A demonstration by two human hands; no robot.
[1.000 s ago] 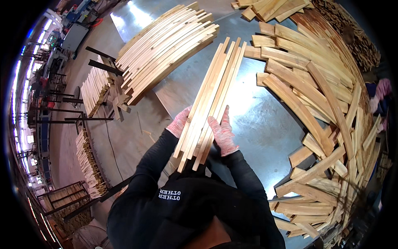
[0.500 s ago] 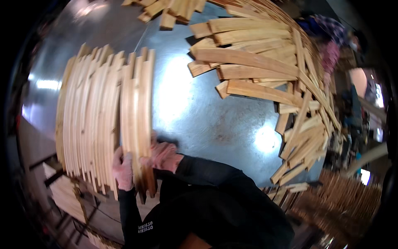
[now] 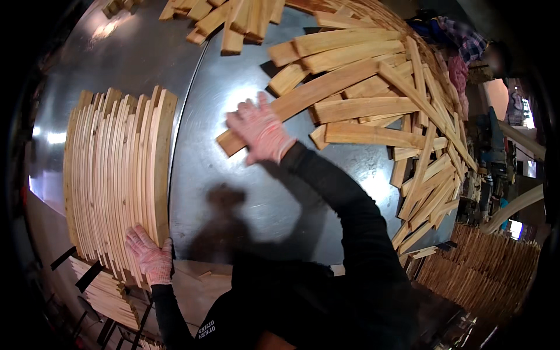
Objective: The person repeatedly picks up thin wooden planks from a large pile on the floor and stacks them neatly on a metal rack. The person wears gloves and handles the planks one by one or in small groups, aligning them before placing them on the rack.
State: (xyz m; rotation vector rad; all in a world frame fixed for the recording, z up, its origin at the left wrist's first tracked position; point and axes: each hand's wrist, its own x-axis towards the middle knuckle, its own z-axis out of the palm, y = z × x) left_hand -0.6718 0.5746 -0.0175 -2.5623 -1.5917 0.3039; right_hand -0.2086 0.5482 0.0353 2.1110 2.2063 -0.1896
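Note:
My left hand (image 3: 150, 255), in a pale pink knit glove, rests on the near end of a row of wooden slats (image 3: 114, 181) standing on edge side by side. Its fingers are stretched out over the tops, with the thumb by the rightmost slat. My right hand (image 3: 261, 131), gloved alike, lies across a curved wooden board (image 3: 326, 88) near its left end. Its fingers are spread past the far edge, and the thumb is toward the near side. The board's other end lies on a loose pile of similar boards (image 3: 367, 108); the palm hides part of it.
All this lies on a shiny metal tabletop (image 3: 204, 192) with a seam. More wood pieces (image 3: 233, 26) lie at the far edge. Another person (image 3: 461, 41) is at the far right. Stacked slats (image 3: 478, 280) stand lower right; a slat stack (image 3: 105, 291) is below left.
The separate slats between my hands now stand against the row. My right hand has left them for the pile, where a board's left end has swung nearer. My left hand moved slightly left and down.

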